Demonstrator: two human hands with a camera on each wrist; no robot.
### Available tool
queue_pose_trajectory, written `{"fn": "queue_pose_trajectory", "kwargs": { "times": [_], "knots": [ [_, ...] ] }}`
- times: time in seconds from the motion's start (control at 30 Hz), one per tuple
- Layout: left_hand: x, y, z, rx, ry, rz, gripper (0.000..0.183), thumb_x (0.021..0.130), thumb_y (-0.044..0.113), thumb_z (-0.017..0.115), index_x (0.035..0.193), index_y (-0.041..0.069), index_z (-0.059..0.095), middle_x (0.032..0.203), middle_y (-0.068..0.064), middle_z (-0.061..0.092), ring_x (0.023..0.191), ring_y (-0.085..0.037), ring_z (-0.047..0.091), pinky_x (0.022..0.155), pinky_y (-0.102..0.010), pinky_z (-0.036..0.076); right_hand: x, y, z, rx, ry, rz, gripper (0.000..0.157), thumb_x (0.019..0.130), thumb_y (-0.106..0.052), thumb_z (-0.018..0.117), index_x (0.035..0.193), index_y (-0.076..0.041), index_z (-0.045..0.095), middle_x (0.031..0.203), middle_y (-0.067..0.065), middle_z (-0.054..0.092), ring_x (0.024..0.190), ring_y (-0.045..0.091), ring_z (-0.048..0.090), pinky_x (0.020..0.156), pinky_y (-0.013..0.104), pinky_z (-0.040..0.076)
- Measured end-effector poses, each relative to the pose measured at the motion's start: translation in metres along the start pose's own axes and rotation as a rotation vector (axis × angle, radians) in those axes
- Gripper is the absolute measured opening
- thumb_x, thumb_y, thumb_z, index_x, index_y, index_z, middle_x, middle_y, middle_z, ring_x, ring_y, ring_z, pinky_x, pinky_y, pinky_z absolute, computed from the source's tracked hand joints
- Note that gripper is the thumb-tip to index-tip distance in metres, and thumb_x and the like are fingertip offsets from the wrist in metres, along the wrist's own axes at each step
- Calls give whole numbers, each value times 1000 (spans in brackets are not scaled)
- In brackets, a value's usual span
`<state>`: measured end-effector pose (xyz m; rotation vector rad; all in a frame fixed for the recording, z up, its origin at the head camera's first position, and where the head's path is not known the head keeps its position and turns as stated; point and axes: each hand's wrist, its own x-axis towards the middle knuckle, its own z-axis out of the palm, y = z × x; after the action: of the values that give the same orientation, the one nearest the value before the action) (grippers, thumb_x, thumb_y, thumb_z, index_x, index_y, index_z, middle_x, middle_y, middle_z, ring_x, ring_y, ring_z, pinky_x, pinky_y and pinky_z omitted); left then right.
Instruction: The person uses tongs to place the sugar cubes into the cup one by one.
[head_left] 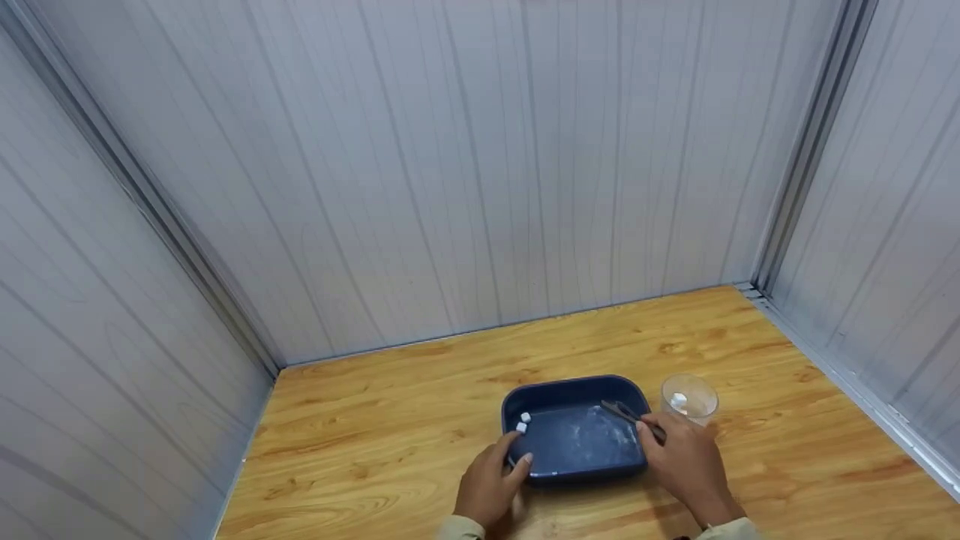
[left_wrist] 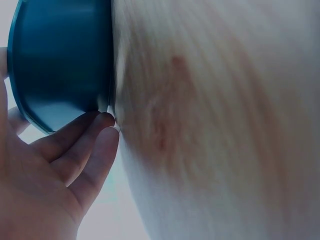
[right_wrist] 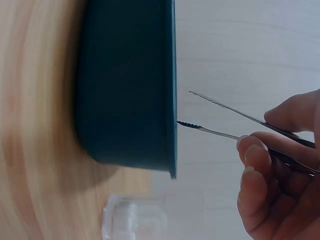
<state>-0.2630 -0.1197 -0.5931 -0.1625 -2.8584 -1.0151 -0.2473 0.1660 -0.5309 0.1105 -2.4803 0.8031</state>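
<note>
A dark blue rectangular tray sits on the table, its floor marked with white powdery smears. My left hand grips its near left corner, thumb over the rim and several fingers against the outer wall. Two small white cubes lie inside the tray by the left wall, close to the left index fingertip. My right hand pinches a pair of metal tweezers over the tray's right side. In the right wrist view the serrated tweezer tips stand apart with nothing between them.
Just right of the tray, beyond the right hand, stands a clear plastic cup with a white cube in it. The wood-grain table meets pale panel walls at the back and on both sides.
</note>
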Motion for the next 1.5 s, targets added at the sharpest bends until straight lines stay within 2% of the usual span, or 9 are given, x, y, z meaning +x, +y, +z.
{"fn": "queue_pose_trajectory", "kwargs": {
  "times": [0.23,0.47,0.7,0.93,1.2,1.5],
  "knots": [
    [0,-1,0,-7,-21,-25,47,87,56,52,127,32,54,114,5,60,106,-17,56,88,-43,44,-5,-10,12,28,-58,16,13,81,-23,69,87,-13,73,82,-2,66,76,16,61,66,41,48],
    [0,0,-2,-6,-17,-22,47,87,56,52,127,32,54,115,5,60,107,-17,55,88,-43,44,-7,-21,23,35,-84,-14,8,80,-23,70,83,-15,73,75,-9,61,68,8,55,62,34,46],
    [0,0,-2,-17,-34,-49,47,87,56,53,127,32,54,115,4,60,108,-18,55,89,-45,43,-8,-30,32,59,-128,-12,9,81,-24,71,83,-16,73,73,-13,59,62,5,50,60,30,43],
    [-1,-2,-2,17,4,10,47,88,53,54,128,29,54,113,6,61,104,-17,57,84,-43,45,-11,-38,41,52,-150,-37,6,81,-27,71,82,-20,70,73,-17,56,66,4,53,60,30,45],
    [0,-1,-2,-2,-23,-25,51,86,59,51,129,30,53,116,4,60,107,-19,55,88,-44,44,-11,-47,54,41,-163,-75,8,80,-25,72,85,-20,72,79,-13,62,72,7,59,64,31,48],
    [2,1,0,-4,-18,-26,50,86,55,54,129,30,53,116,3,60,106,-19,56,87,-45,44,-8,-52,64,19,-200,-122,12,80,-26,72,88,-17,72,82,-9,65,78,13,62,70,37,49]
  ]
}}
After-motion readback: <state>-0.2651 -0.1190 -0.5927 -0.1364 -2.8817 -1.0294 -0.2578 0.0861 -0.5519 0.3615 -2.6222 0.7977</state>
